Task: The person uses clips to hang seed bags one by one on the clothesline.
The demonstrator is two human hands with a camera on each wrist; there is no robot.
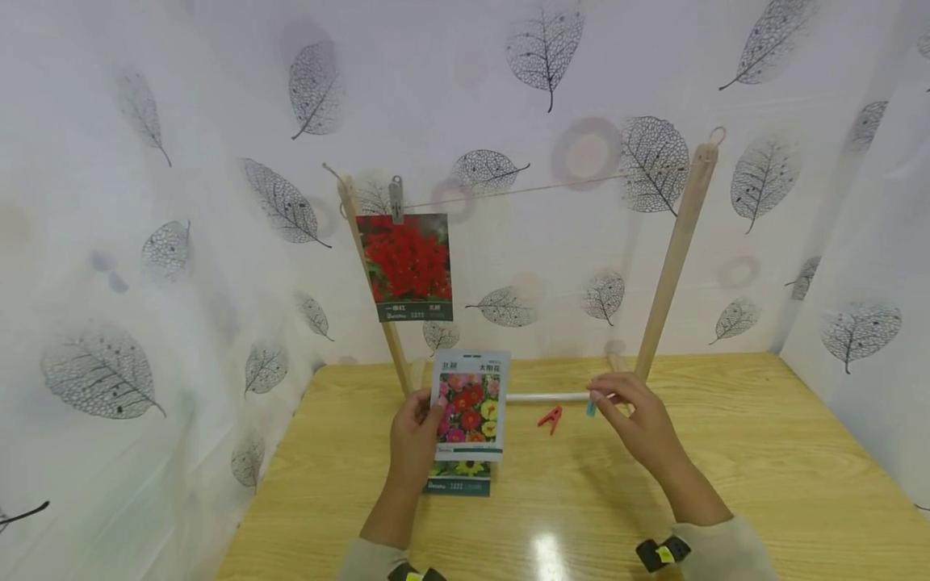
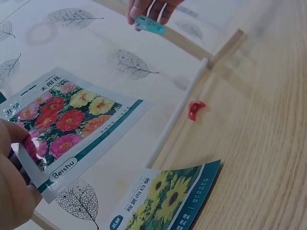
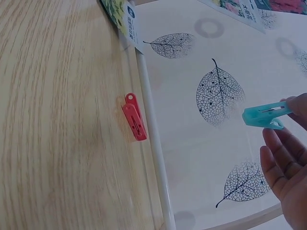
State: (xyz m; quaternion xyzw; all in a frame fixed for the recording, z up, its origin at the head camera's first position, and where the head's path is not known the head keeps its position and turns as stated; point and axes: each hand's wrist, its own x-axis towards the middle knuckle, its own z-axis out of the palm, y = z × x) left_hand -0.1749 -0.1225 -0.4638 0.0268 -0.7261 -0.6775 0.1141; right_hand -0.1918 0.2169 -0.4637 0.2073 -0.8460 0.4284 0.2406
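My left hand (image 1: 416,436) holds a white-bordered seed packet (image 1: 471,407) by its left edge, thumb on the front; it pictures red, pink and yellow flowers. Below and partly behind it is a second packet (image 2: 165,199) with yellow sunflowers, lying on the table. A teal clothespin (image 3: 263,115) is pinched between the thumb and fingers of my right hand (image 1: 639,415), above the table at the right. Between the hands a red clothespin (image 1: 550,419) lies on the wood. A packet of red flowers (image 1: 408,266) hangs from the string by a metal clip (image 1: 396,199).
Two wooden posts (image 1: 676,258) hold up a thin string (image 1: 523,190). A white rod (image 1: 545,397) runs low between them, near the table's back edge. The wooden table (image 1: 785,476) meets a pale leaf-printed sheet (image 1: 508,250) behind and at both sides.
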